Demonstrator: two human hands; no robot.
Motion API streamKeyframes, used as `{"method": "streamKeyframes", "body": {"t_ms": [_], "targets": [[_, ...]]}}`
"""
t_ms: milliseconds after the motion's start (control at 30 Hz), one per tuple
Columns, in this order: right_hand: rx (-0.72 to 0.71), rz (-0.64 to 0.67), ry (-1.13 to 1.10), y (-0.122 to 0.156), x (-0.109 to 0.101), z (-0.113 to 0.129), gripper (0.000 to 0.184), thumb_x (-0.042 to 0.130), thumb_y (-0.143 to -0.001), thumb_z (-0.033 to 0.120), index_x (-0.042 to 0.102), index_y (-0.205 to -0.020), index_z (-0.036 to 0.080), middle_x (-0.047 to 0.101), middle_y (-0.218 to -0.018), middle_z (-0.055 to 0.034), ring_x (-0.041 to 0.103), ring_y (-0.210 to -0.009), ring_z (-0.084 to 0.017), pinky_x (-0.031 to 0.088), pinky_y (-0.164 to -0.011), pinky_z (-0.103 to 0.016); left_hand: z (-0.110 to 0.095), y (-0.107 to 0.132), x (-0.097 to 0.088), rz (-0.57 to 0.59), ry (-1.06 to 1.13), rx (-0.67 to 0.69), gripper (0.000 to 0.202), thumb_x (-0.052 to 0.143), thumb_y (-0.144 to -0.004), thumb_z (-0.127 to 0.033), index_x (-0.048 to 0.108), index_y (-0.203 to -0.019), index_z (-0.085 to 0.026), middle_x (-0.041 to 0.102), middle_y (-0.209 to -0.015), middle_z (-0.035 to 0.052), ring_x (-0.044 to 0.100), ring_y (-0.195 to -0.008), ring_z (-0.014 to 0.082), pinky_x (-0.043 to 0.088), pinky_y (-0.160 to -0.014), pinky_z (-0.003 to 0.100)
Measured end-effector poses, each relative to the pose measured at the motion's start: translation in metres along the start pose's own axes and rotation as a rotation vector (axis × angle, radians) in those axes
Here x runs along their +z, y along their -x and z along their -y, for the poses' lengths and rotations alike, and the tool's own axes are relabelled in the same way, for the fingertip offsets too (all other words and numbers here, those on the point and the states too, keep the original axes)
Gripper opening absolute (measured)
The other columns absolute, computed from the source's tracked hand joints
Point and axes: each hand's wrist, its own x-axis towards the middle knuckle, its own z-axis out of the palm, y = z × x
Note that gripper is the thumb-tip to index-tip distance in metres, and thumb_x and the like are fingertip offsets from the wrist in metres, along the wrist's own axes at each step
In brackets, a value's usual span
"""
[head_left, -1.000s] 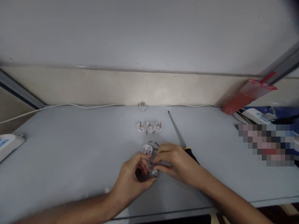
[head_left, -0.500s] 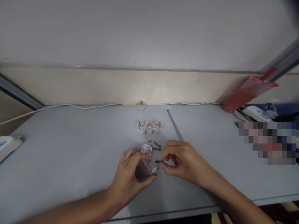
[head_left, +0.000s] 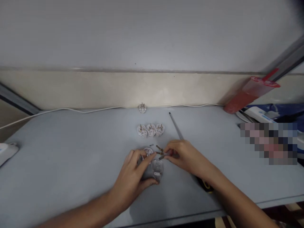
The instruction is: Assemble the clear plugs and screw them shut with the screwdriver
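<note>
Two hands, one small assembly. The left hand (head_left: 134, 172) pins a clear plug shell (head_left: 155, 169) to the counter (head_left: 71, 152), fingers curled over its near-left side and thumb against the near edge. Its index finger stretches forward to the white pin plate (head_left: 148, 151), which lies just behind the shell. On the other side, the right hand (head_left: 184, 155) is closed in a thumb-forefinger pinch on a brass pin (head_left: 161, 155), other fingers folded and wrist low. That forearm lies over the screwdriver (head_left: 176, 127), handle poking out beneath it. The pin sits at the shell's far-right rim, just beside a loose pin (head_left: 158, 147) on the counter. I can't tell if its tip is inside the shell; too blurred. My read is that this is the pin-fitting stage, with the part in hand but not seated. Seating it would call for lining the pin up with its slot, a light straight push, and the left hand keeping the shell from rocking. A row of three plugs (head_left: 151, 129) and a single plug (head_left: 142, 108) by the wall cable (head_left: 83, 110) sit farther back, well apart from the work.
</note>
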Motion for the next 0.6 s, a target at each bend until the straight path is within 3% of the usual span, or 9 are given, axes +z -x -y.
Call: {"method": "streamKeyframes", "body": {"t_ms": [200, 367, 600], "targets": [[0.023, -0.166, -0.029, -0.004, -0.014, -0.007, 0.009, 0.06, -0.082, 0.021, 0.068, -0.081, 0.018, 0.065, -0.071, 0.0006, 0.055, -0.061, -0.008, 0.041, -0.058, -0.019, 0.009, -0.009, -0.013, 0.058, -0.052, 0.024, 0.094, 0.091, -0.053, -0.035, 0.047, -0.135, -0.029, 0.053, -0.127, 0.0094, 0.047, -0.109, 0.0312, 0.041, -0.09, 0.044], [0.009, -0.374, -0.083, -0.008, -0.013, -0.011, 0.023, 0.055, -0.086, 0.03, 0.065, -0.103, 0.018, 0.061, -0.071, 0.0005, 0.054, -0.06, -0.008, 0.045, -0.059, -0.02, 0.013, -0.015, -0.018, 0.131, -0.084, 0.029, 0.098, 0.088, -0.054, -0.041, 0.043, -0.139, -0.026, 0.057, -0.134, 0.0098, 0.046, -0.113, 0.034, 0.035, -0.092, 0.045], [0.101, -0.601, -0.19, -0.01, -0.019, -0.014, 0.019, 0.054, -0.087, 0.03, 0.068, -0.087, 0.017, 0.061, -0.069, -0.0003, 0.052, -0.059, -0.008, 0.043, -0.055, -0.019, 0.021, -0.015, -0.015, 0.113, -0.079, 0.002, 0.105, 0.091, -0.046, -0.037, 0.041, -0.138, -0.028, 0.057, -0.131, 0.0101, 0.048, -0.111, 0.0342, 0.033, -0.091, 0.042]]}}
